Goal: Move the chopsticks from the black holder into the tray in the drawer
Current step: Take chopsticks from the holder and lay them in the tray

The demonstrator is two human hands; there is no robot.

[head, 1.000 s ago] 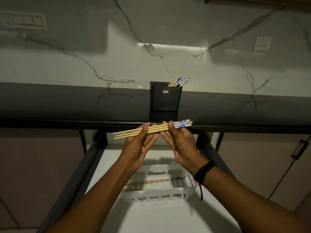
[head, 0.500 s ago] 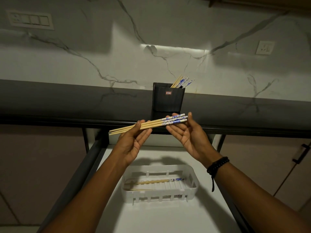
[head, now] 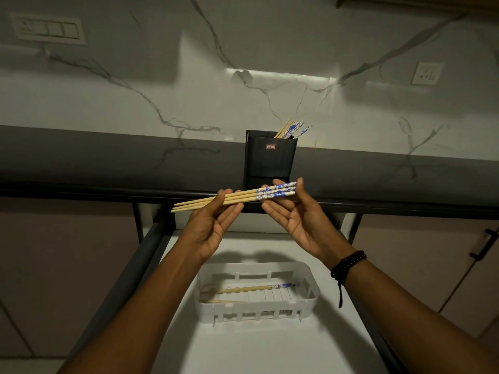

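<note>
- A bundle of chopsticks (head: 235, 197) is held level in the air at the centre of the frame. It is just below the front edge of the dark counter (head: 108, 163) and above the open drawer (head: 243, 349).
- At least three sticks lie side by side in the bundle. Their thin ends are plain pale wood and point to the left. Their thick ends have a blue and white pattern and point to the right.
- The left hand (head: 210, 225) pinches the plain part. Its thumb presses down on top and its fingers lie underneath.
- The right hand (head: 299, 220) is palm up, with nearly straight fingers spread under the patterned part. Its thumb stands upright at the blunt ends and does not curl round the sticks.
- A dark beaded bracelet (head: 348, 264) sits on the right wrist.
- The black holder (head: 270, 157) stands upright on the counter, just above the bundle in the frame. It has a small red label on its front.
- More chopsticks (head: 293, 129) of the same kind lean to the right out of the holder's top.
- The white slotted tray (head: 256, 310) sits on the drawer's white floor at lower centre.
- A few chopsticks in the tray (head: 253, 288) lie lengthwise, with their patterned ends to the right.
- A marble wall fills the top of the frame. It has a switch plate (head: 48, 29) at upper left and a socket (head: 426, 74) at upper right.
</note>
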